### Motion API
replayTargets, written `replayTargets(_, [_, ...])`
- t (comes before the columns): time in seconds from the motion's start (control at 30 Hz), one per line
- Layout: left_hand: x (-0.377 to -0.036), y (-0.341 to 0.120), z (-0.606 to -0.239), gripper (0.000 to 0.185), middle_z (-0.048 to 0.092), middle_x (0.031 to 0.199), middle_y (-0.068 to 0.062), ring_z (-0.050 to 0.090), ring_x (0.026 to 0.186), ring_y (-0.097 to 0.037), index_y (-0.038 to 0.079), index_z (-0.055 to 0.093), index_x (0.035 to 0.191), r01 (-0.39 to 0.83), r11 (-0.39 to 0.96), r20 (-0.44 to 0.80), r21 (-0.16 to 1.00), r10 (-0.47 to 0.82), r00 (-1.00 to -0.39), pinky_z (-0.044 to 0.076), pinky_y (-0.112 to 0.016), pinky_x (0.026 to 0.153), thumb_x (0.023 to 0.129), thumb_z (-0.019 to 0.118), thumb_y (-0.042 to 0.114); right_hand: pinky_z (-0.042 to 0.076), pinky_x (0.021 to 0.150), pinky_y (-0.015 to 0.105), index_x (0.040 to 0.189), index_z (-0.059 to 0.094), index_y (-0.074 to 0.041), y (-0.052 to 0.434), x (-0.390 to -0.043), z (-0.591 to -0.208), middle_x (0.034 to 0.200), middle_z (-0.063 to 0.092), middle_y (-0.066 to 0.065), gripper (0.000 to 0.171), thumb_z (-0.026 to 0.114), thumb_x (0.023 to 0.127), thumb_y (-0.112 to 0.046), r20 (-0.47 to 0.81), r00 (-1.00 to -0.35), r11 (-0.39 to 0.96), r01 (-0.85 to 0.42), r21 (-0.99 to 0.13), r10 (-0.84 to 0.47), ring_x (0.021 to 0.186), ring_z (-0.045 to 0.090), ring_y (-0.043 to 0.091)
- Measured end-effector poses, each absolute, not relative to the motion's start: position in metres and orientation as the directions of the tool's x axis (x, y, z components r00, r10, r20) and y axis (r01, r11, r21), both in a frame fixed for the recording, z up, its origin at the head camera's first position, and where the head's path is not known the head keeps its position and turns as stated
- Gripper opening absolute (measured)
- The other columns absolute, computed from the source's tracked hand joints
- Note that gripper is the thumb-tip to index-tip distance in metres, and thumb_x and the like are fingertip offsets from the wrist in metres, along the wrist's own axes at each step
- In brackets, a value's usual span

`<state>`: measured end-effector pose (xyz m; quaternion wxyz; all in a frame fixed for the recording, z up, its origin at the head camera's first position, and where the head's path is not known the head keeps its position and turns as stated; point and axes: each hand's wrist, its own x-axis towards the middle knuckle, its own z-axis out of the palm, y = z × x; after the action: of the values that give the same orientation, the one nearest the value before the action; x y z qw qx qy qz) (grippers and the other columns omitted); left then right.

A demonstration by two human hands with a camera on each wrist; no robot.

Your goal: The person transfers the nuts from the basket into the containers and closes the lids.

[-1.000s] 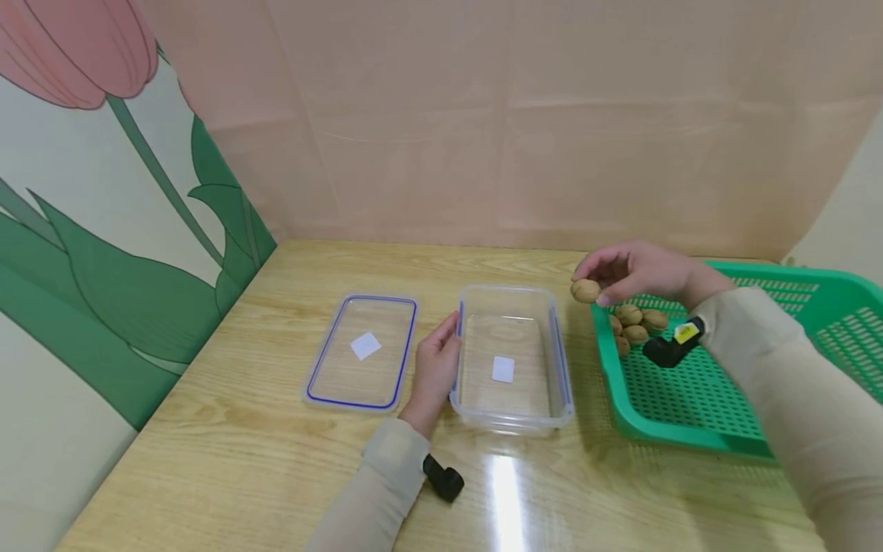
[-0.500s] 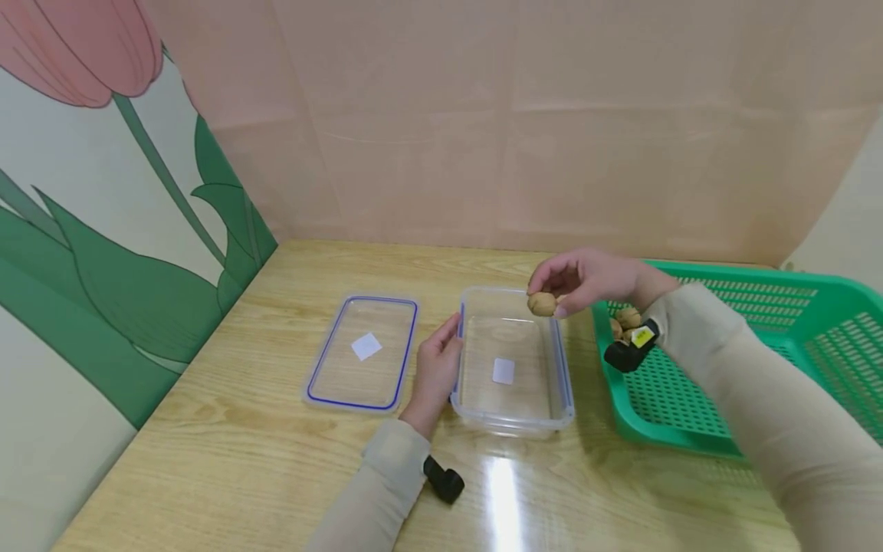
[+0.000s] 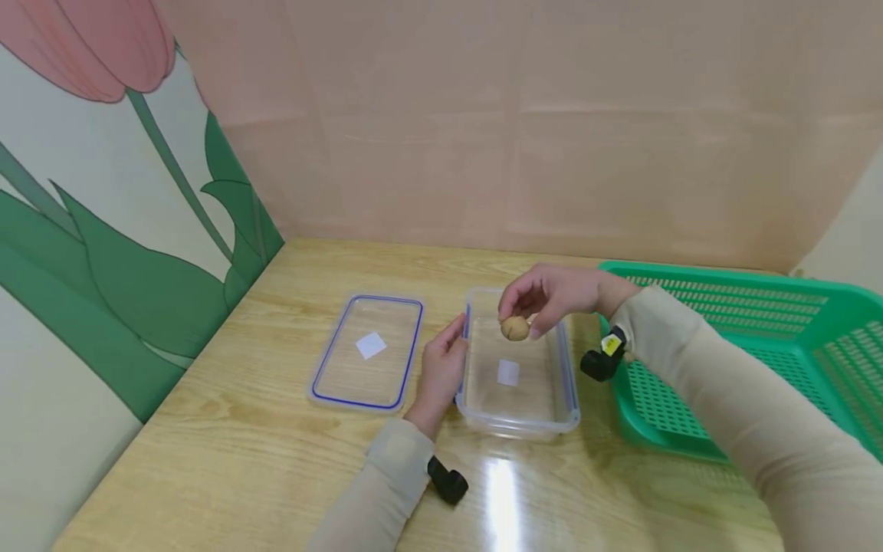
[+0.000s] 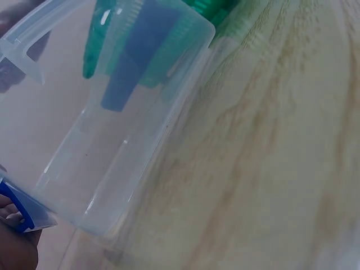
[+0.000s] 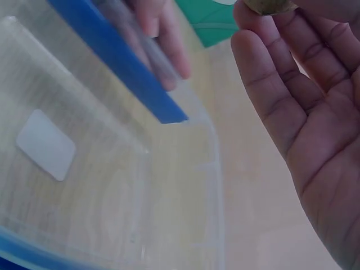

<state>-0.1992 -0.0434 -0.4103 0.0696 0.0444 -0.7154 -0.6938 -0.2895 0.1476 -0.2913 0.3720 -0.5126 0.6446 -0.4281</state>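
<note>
In the head view, my right hand (image 3: 552,297) pinches a walnut (image 3: 514,328) between thumb and fingertips, above the far part of a clear plastic box (image 3: 513,410). Only the walnut's edge (image 5: 269,4) shows in the right wrist view. My left hand (image 3: 441,373) rests against the box's left outer wall, fingers fairly straight. Through the blue side clip (image 5: 132,70), the right wrist view shows the left fingers (image 5: 169,45). A white square label (image 3: 508,373) lies at the box's bottom; no walnuts show inside.
Left of the box lies its clear lid (image 3: 366,368), with a blue seal and a white label. A green slotted basket (image 3: 641,433) stands close on the right, partly covered by the right forearm. A peach-coloured sheet (image 3: 510,138) hangs behind the table (image 3: 241,452).
My right hand has carried the walnut leftward from over the basket's edge to above the box. The walnuts in the basket are now hidden behind the right wrist. My left hand stays put.
</note>
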Motion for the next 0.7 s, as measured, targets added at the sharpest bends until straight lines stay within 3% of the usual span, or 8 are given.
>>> replayTargets(0.23, [-0.199, -0.042, -0.41, 0.041, 0.052, 0.133, -0.005, 0.049, 0.124, -0.019, 0.014, 0.053, 0.131, 0.028, 0.056, 0.036, 0.998, -0.154, -0.987, 0.043, -0.033, 0.102, 0.09, 0.049, 0.011, 0.053, 0.082, 0.028, 0.104, 0.055, 0.014, 0.137, -0.29, -0.304, 0.096, 0.065, -0.003, 0.036, 0.068, 0.072, 0.007, -0.162, -0.227, 0.235, -0.347, -0.908, -0.96, 0.089, 0.06, 0.012])
replayTargets(0.47, [-0.202, -0.04, -0.409, 0.042, 0.052, 0.133, -0.004, 0.046, 0.125, -0.017, 0.012, 0.053, 0.131, 0.045, 0.089, 0.057, 0.995, -0.142, -0.988, 0.04, -0.032, 0.105, 0.089, 0.049, 0.009, 0.052, 0.085, 0.028, 0.104, 0.057, 0.012, 0.128, -0.293, -0.315, 0.093, 0.064, 0.004, 0.038, 0.069, 0.068, 0.009, -0.315, -0.26, 0.389, -0.326, -0.861, -0.913, 0.09, 0.06, 0.015])
replayTargets(0.7, [-0.202, -0.043, -0.412, 0.043, 0.051, 0.134, -0.004, 0.045, 0.126, -0.018, 0.01, 0.052, 0.131, 0.048, 0.096, 0.062, 0.994, -0.153, -0.986, 0.038, -0.032, 0.106, 0.088, 0.048, 0.007, 0.051, 0.085, 0.026, 0.103, 0.057, 0.012, 0.112, -0.298, -0.333, 0.091, 0.064, 0.001, 0.039, 0.068, 0.065, 0.013, -0.399, -0.225, 0.453, -0.312, -0.835, -0.889, 0.088, 0.058, 0.013])
